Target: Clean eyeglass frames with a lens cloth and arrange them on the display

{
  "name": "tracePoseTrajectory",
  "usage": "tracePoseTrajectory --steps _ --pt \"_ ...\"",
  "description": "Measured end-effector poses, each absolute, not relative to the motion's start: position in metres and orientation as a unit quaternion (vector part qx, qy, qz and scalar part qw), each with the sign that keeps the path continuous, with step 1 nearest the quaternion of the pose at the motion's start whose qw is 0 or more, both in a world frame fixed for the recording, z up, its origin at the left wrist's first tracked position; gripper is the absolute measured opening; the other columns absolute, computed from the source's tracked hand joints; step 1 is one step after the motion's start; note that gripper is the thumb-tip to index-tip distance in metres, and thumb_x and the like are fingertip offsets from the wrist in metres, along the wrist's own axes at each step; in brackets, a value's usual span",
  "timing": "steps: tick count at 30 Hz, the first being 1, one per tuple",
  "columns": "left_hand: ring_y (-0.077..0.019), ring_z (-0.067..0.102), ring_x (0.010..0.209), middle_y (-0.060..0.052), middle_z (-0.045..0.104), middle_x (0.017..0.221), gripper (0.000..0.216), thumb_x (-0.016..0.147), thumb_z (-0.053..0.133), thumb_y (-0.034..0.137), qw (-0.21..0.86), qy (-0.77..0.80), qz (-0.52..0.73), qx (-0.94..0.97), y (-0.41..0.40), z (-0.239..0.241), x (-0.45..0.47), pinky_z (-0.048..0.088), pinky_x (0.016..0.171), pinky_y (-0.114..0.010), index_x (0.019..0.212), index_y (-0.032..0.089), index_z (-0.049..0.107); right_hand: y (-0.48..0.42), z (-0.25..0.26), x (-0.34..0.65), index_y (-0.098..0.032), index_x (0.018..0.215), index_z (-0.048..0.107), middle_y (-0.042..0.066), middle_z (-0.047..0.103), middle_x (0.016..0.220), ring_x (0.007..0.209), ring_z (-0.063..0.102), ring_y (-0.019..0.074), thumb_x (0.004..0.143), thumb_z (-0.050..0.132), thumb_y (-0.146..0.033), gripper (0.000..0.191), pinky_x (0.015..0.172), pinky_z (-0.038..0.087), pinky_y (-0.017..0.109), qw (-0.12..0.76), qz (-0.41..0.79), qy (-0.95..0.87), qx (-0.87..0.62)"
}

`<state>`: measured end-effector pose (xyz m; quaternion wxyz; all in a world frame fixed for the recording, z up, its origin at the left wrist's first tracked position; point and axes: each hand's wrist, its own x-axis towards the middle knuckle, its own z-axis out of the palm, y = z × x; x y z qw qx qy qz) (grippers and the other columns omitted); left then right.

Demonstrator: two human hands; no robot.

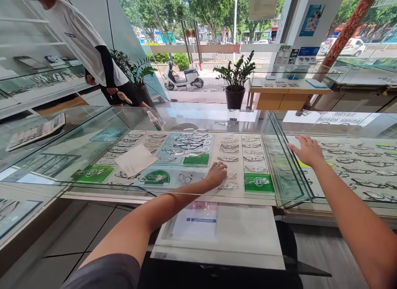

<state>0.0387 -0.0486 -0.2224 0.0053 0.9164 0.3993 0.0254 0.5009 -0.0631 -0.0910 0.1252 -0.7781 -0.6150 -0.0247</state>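
Observation:
My left hand [217, 173] reaches inside the glass display case [276, 127] with its fingers curled down onto a pair of eyeglasses [228, 184] in the front row of the display tray. What the fingers grip is hidden. My right hand [305, 150] lies flat and open on top of the glass, at the seam between two cases. Rows of eyeglasses [228, 150] fill the tray beneath, with green sign plates [258, 182] among them.
A spray bottle [155, 120] and a white cloth [135, 160] rest on the case. A calculator [35, 132] lies on the left counter. Another person [89, 49] stands at the back left holding a brush. A potted plant [235, 80] stands behind the case.

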Motion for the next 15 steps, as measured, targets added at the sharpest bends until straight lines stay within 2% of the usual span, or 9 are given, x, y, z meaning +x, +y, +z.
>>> tracePoseTrajectory --steps 4,9,12,15 --pt "-0.0311 0.057 0.137 -0.008 0.074 0.139 0.018 0.097 0.072 0.038 0.004 0.41 0.064 0.91 -0.038 -0.211 0.037 0.042 0.113 -0.05 0.099 0.025 0.083 -0.065 -0.088 0.497 -0.02 0.161 0.053 0.017 0.048 0.171 0.155 0.044 0.0431 0.101 0.03 -0.079 0.087 0.125 0.04 0.063 0.121 -0.022 -0.611 -0.782" --pt "-0.035 0.052 0.143 -0.011 0.068 0.148 0.025 0.102 0.063 0.03 -0.013 0.462 0.097 0.881 0.0 -0.211 0.048 0.042 0.114 -0.054 0.12 0.025 0.08 -0.066 -0.082 0.493 -0.019 0.163 0.051 0.017 0.046 0.172 0.155 0.042 0.043 0.102 0.031 -0.077 0.087 0.125 0.041 0.063 0.102 -0.016 -0.608 -0.788" --pt "-0.0369 0.053 0.143 -0.011 0.069 0.149 0.021 0.099 0.068 0.026 -0.011 0.475 0.087 0.876 0.019 -0.219 0.058 0.044 0.113 -0.055 0.114 0.025 0.083 -0.068 -0.079 0.491 -0.021 0.163 0.05 0.016 0.046 0.172 0.155 0.043 0.0424 0.102 0.03 -0.077 0.085 0.124 0.042 0.062 0.096 -0.012 -0.608 -0.788" --pt "-0.0371 0.054 0.141 -0.01 0.071 0.145 0.021 0.1 0.065 0.025 -0.006 0.484 0.079 0.872 0.032 -0.226 0.066 0.044 0.112 -0.055 0.104 0.025 0.085 -0.07 -0.078 0.49 -0.022 0.162 0.051 0.016 0.046 0.172 0.155 0.043 0.0418 0.102 0.032 -0.076 0.083 0.125 0.042 0.062 0.1 -0.013 -0.606 -0.789"
